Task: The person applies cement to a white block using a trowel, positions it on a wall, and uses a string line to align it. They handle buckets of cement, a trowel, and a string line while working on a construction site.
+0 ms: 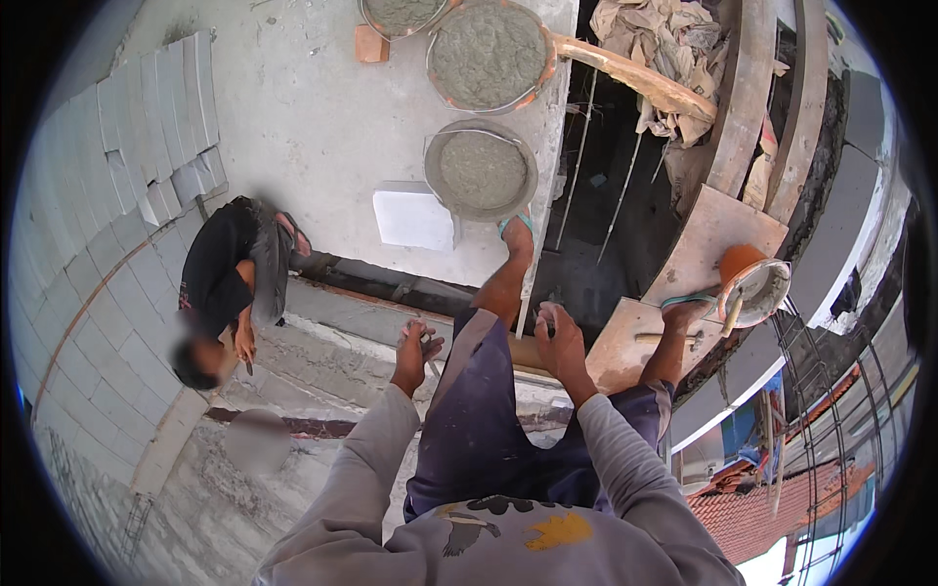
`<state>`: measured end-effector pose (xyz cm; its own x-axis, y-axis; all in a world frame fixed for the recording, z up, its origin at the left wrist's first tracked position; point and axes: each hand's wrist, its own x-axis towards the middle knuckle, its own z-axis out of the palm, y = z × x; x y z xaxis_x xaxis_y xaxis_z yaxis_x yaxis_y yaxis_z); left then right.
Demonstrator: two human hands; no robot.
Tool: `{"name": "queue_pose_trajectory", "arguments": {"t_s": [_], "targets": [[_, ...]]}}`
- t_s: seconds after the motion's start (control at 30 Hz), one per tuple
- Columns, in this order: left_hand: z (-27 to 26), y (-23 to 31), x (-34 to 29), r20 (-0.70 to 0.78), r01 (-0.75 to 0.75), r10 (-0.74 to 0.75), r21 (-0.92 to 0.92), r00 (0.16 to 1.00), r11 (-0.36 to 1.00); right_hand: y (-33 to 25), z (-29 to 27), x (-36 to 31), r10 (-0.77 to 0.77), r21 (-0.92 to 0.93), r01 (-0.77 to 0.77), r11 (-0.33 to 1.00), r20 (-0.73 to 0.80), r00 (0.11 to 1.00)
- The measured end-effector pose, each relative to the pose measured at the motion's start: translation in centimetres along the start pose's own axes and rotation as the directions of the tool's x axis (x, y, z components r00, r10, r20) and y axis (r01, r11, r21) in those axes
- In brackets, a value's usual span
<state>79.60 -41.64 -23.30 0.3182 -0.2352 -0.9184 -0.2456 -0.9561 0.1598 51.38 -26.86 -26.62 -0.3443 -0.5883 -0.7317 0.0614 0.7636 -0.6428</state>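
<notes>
My left hand [415, 355] hangs in the air beside my left thigh, its fingers loosely bent and apart, with nothing seen in it. Over the gap between my knees is my right hand [562, 346]. Its fingers curl loosely, a gap shows between thumb and fingers, and I see nothing held. Neither hand touches a thing. Ahead of them, a bucket of grey mortar [481, 170] stands on the concrete slab, close to my left foot. A white block [414, 217] lies beside that bucket.
Two more mortar containers, one large [489, 57] and one partly cut off [403, 14], stand farther ahead near a brick [371, 44]. An orange bucket [754, 283] is by my right foot on boards [718, 244]. Open gap [606, 215] between. Another person [230, 283] crouches left.
</notes>
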Motion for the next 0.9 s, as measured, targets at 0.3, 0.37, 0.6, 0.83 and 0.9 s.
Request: {"name": "queue_pose_trajectory", "arguments": {"t_s": [0.3, 0.37, 0.6, 0.83, 0.9], "targets": [[-1.5, -9.3, 15.0, -0.027, 0.118, -0.189, -0.688, 0.982, 0.716, -2.8, 18.9, 13.9, -0.158, -0.348, 0.336, 0.875, 0.451, 0.879], [0.2, -8.1, 18.3, -0.043, 0.092, -0.179, -0.728, 0.983, 0.679, -3.4, 23.3, 17.3, -0.205, -0.346, 0.389, 0.854, 0.463, 0.862], [1.9, -5.6, 31.0, -0.128, -0.043, -0.133, -0.861, 0.983, 0.507, -2.0, 33.3, 29.7, -0.343, -0.597, 0.59, 0.543, 0.484, 0.805], [3.5, -2.5, 36.3, -0.148, -0.098, -0.134, -0.941, 0.98, 0.324, -2.0, 36.6, 34.8, 0.078, -0.779, 0.313, 0.543, 0.419, 0.905], [3.0, -1.7, 35.7, -0.135, -0.06, -0.185, -0.93, 0.973, 0.362, -2.1, 36.7, 33.0, 0.016, -0.797, 0.337, 0.501, 0.398, 0.917]]}}
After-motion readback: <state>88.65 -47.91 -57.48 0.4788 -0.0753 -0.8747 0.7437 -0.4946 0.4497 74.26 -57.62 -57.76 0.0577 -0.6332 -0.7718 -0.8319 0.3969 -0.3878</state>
